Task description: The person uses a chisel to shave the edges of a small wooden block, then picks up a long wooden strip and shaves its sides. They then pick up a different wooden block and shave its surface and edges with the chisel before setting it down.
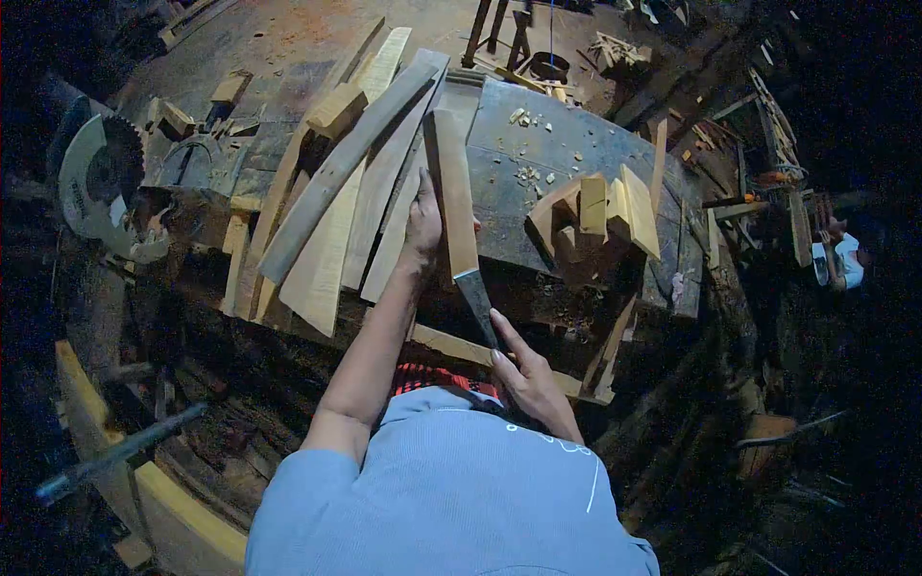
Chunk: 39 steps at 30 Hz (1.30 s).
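Observation:
My left hand [425,228] is closed around a squared wooden bar [455,192], with the thumb along its left side and fingertips showing at its right edge. The bar points away from me, over the bench edge. At its near end lies a flat grey metal blade [474,300], its wide end against or just over the wood. My right hand [530,379] grips the blade's narrow near part between thumb and fingers. The handle, if there is one, is hidden. Left of my left hand, several long boards [355,168] lie side by side on the workbench [499,144].
A circular saw blade with a guard [96,178] stands at the far left. Wood chips [528,178] lie on the bench, with short wood blocks [594,204] at its right. Another person [843,259] is at the far right. Timber [192,509] lies at lower left.

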{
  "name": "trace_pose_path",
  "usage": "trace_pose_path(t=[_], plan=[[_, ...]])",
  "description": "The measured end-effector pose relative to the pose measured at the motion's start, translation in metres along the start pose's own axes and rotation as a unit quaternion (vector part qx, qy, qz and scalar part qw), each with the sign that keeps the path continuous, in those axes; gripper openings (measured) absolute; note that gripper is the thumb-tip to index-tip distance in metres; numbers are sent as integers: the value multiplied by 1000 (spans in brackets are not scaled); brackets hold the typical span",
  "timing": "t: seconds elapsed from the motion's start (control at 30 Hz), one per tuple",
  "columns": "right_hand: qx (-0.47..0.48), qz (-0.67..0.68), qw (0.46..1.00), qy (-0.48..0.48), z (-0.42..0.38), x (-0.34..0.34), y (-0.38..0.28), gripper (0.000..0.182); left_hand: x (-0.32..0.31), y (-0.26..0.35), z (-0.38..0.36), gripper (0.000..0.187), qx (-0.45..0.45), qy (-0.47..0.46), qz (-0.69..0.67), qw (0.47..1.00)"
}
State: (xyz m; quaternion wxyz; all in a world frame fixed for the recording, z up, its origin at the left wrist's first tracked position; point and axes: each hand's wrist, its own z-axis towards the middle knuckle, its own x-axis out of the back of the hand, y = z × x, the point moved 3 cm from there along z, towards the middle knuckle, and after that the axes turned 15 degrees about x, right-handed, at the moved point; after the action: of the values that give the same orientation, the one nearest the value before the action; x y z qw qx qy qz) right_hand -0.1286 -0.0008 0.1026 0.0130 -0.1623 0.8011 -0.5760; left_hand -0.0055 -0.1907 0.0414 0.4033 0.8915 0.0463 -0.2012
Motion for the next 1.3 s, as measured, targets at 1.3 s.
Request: trace_pose_path(t=[1.3], plan=[[279, -125, 943, 129, 70, 47, 8, 49, 33, -64, -22, 59, 59, -32, 230, 971]])
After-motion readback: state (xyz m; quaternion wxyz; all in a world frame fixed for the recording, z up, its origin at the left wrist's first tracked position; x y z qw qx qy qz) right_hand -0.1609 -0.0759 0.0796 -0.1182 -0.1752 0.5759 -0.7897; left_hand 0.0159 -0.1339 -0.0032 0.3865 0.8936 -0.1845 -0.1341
